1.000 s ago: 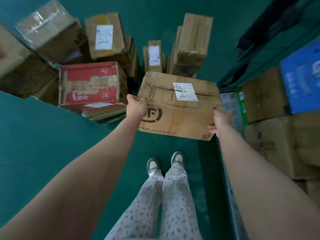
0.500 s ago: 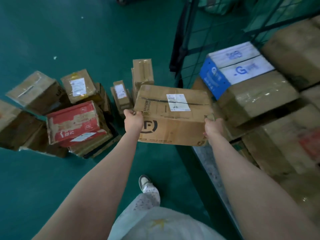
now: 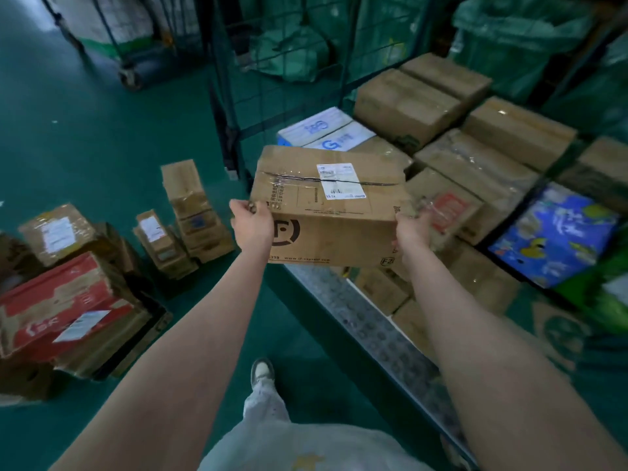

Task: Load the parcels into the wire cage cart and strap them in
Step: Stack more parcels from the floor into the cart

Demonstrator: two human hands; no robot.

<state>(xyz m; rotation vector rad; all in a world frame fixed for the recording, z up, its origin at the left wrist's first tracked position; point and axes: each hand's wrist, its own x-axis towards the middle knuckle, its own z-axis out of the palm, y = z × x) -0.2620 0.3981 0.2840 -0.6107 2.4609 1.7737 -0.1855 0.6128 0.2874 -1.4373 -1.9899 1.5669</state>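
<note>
I hold a brown cardboard parcel [image 3: 326,212] with a white label and a black round logo in the air. My left hand [image 3: 253,222] grips its left end and my right hand [image 3: 413,229] grips its right end. The parcel hangs over the near edge of the wire cage cart [image 3: 367,321], whose metal base plate runs along below it. Inside the cart lie several brown boxes [image 3: 407,103], a blue and white box [image 3: 326,130] and a blue patterned pack [image 3: 557,236]. The cart's wire wall [image 3: 272,79] rises behind the parcel.
On the green floor to the left lie more parcels: a red and white box [image 3: 57,300], a taped brown box [image 3: 57,232] and some small upright boxes [image 3: 183,205]. Another wheeled cage [image 3: 129,62] stands far left. Green sacks [image 3: 299,49] sit behind the cart. My shoe [image 3: 261,368] is below.
I have turned right and carried the parcel from over the floor pile to the cart's near edge, lifting it higher. Both hands keep their grip on its ends.
</note>
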